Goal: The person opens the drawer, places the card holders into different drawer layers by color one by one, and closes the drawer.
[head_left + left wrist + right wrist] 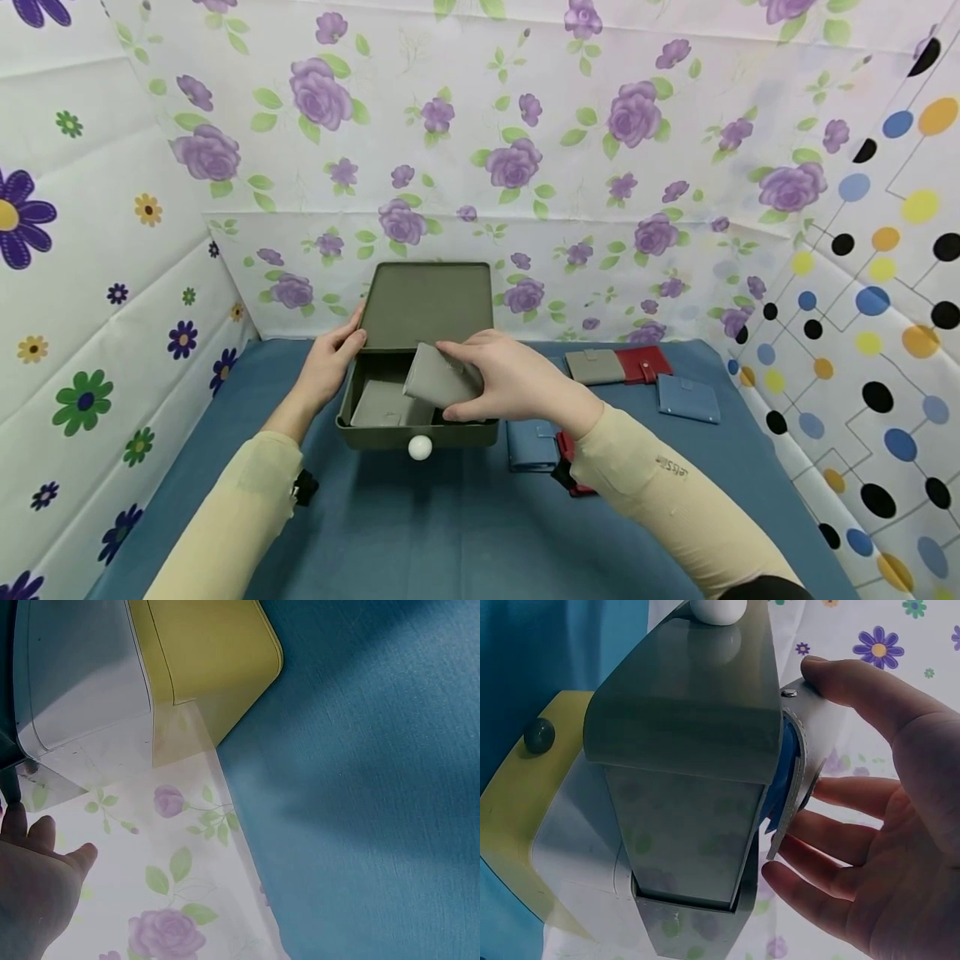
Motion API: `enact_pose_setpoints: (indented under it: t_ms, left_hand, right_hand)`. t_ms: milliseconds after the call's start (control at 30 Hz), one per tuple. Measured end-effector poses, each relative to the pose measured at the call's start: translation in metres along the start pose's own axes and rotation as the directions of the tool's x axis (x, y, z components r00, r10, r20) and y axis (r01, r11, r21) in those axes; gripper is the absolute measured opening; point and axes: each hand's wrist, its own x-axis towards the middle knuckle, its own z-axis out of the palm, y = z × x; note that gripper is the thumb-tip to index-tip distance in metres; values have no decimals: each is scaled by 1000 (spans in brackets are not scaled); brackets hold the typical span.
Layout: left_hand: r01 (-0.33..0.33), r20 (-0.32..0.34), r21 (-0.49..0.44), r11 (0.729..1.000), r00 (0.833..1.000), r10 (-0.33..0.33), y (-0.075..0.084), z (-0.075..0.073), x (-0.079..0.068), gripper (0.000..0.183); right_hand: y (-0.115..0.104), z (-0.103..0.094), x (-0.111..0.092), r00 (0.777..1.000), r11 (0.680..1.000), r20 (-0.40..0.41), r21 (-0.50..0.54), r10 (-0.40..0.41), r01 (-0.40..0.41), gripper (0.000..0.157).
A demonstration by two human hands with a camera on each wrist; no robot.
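Gray wallet [442, 375] is pinched by the right hand [517, 377] above the drawer [375, 438]; uncurled left hand [330, 354] touches cabinet [431, 304].

The left hand's grip [37, 889] was at lower left, just below a dark box edge [6, 705]; next to this edge came a pale section [82, 675], then a yellow section [214, 649], with flowered sheet [169, 934] and blue surface [367, 802] around
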Motion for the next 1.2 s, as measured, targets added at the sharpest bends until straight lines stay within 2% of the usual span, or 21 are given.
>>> enact_pose_setpoints:
  t_ms: [367,733,1033,1200]
  left_hand:
    - [-6,-3,-5,1000,1000,6,4,1,-1,58]
    - [-14,-12,11,1000,1000,14,4,2,-2,57]
    - [-5,23,-46,999,1000,6,4,3,-3,58]
    - [-4,20,-43,999,1000,5,4,3,-3,59]
  right_hand:
    - [3,1,0,998,1000,61,2,18,-18,77]
    - [5,2,-3,998,1000,57,16,9,-10,68]
    - [8,3,-5,999,1000,48,-7,19,-19,66]
    - [9,3,-5,999,1000,43,-6,16,-16,65]
